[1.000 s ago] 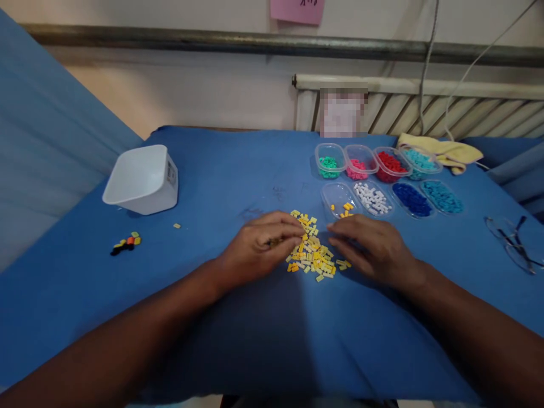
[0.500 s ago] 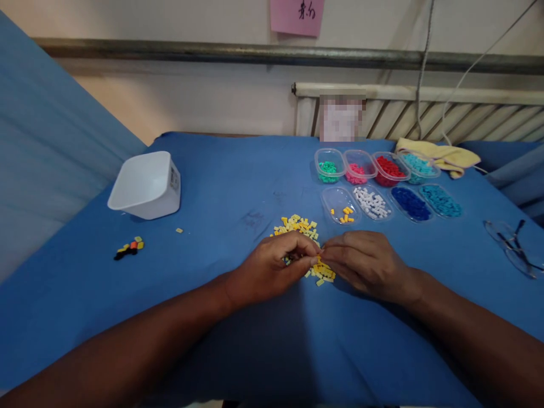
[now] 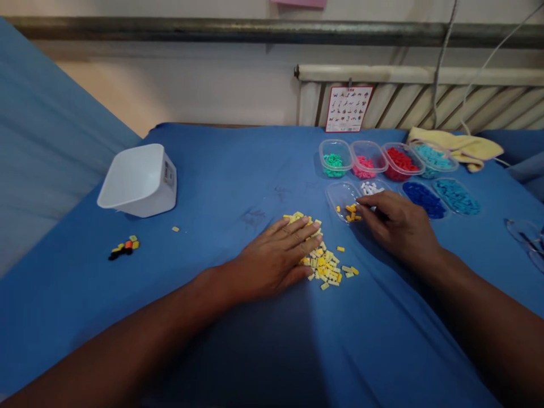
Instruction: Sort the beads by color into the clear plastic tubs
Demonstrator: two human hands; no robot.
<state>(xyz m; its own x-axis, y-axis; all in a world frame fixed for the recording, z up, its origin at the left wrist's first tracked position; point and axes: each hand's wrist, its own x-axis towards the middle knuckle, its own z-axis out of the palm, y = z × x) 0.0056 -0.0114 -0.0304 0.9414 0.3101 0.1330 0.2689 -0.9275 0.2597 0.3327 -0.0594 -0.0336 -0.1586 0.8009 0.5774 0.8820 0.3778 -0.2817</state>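
Note:
My left hand (image 3: 278, 255) lies flat with fingers stretched over a pile of small yellow building bricks (image 3: 326, 267), covering part of it. Pale and deeper yellow bricks are mixed there. At the right, my right hand (image 3: 397, 224) hangs by the edge of a clear tub (image 3: 340, 194) that holds several orange-yellow bricks (image 3: 352, 214). Its thumb and index finger are pinched close together. Whatever may be between those fingertips is too small to make out. Behind this hand, a tub of white bricks (image 3: 370, 187) is partly hidden.
Further tubs hold green bricks (image 3: 334, 163), pink bricks (image 3: 364, 165), red bricks (image 3: 399, 160) and blue bricks (image 3: 424, 199). A white bin (image 3: 159, 190) stands at the left, behind a small cluster of joined bricks (image 3: 124, 248). Glasses (image 3: 529, 241) and a yellow cloth (image 3: 463, 148) lie at the right.
My hands were together over the yellow pile. The left has flattened onto it; the right has moved right and away to the tub of orange-yellow bricks. Some yellow bricks now lie further right.

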